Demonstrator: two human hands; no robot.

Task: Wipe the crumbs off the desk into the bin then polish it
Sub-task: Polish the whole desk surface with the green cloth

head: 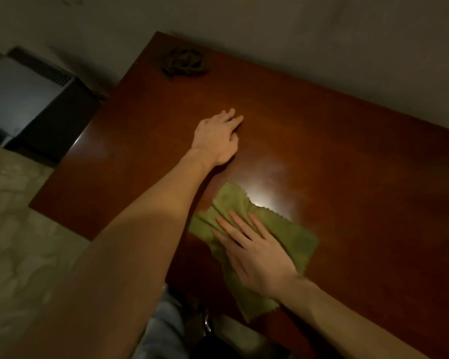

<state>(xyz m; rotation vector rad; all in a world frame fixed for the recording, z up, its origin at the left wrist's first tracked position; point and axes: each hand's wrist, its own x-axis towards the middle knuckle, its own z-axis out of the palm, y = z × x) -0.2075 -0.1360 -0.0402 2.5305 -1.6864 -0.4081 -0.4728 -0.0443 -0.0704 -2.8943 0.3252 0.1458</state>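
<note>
A glossy brown wooden desk fills the middle and right of the head view. A green cloth with zigzag edges lies flat near the desk's front edge. My right hand presses flat on the cloth, fingers spread and pointing up-left. My left hand rests palm down on the bare wood further back, fingers together, holding nothing. A bright glare spot sits just above the cloth. No crumbs or bin are visible.
A dark crumpled cloth lies at the desk's far left corner by the wall. A dark box-like unit stands on the floor to the left. Pale patterned floor runs along the left side. My legs show below the desk edge.
</note>
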